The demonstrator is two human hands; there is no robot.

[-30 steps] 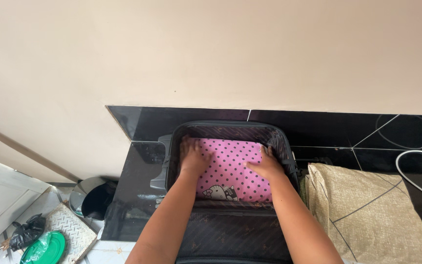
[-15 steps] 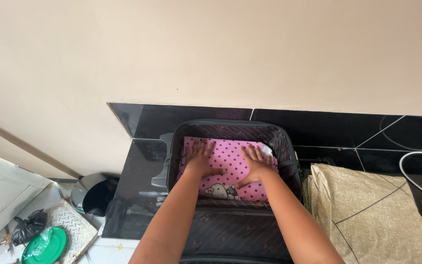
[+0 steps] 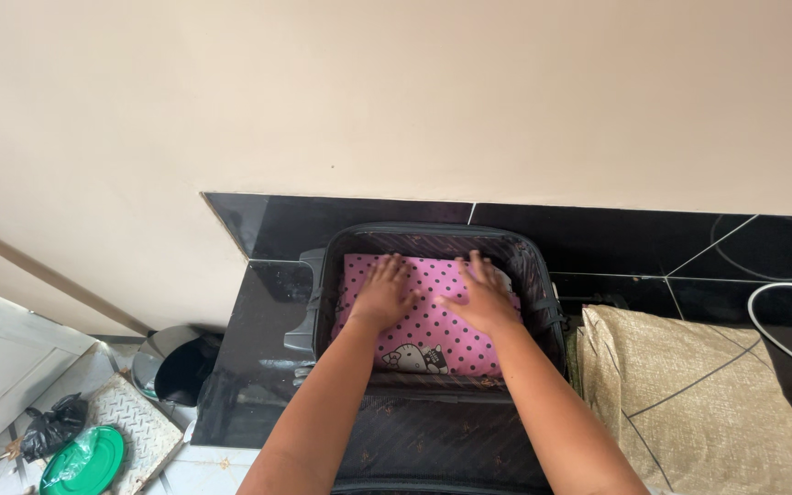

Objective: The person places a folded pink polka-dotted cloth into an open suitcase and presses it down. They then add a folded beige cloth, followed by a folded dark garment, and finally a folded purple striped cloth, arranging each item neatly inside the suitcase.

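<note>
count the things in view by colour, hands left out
pink: 1, the dotted folded cloth
black: 2, the open suitcase and the plastic bag
green: 1, the round lid
tan: 1, the woven sack
white: 1, the cable
total: 6

1. An open suitcase (image 3: 433, 367) sat at lower centre of the frame on a counter (image 3: 258, 321), against the wall.
2. A folded cloth (image 3: 433, 321) lay inside it, with the left hand (image 3: 383, 295) and right hand (image 3: 477, 298) flat on top, side by side.
3. A sack (image 3: 689, 403) lay just right of the suitcase.
4. A bin (image 3: 171, 367) stood at lower left, below the counter.
</note>
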